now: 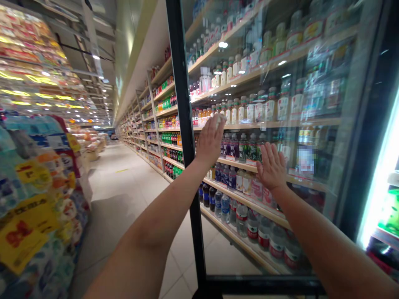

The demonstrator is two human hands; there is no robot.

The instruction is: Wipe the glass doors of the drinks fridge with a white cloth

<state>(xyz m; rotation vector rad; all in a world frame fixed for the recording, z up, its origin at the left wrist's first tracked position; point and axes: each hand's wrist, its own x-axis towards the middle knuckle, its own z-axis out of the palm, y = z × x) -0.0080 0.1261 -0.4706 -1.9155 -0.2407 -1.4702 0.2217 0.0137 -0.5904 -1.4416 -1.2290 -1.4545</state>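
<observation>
In front of me stands a glass door [280,249] with a black frame, swung open from a lit cooler. My left hand [210,139] lies flat at the glass near the frame's left upright, its fingers stretched out. A small whitish patch shows by its fingertips; whether it is a cloth or something behind the glass, I cannot tell. Lower and to the right, my right hand [273,166] has its fingers spread and its palm towards the pane. Both arms reach forward. Through the glass appear shelves of bottles, with purple-labelled bottles [230,145] between the hands.
Long drink shelves [168,110] run down the aisle behind the door. At the left, a stack of packaged goods [68,199] carries yellow signs [28,228]. Pale tiled floor [124,182] lies between. The cooler's lit edge [377,182] is at the far right.
</observation>
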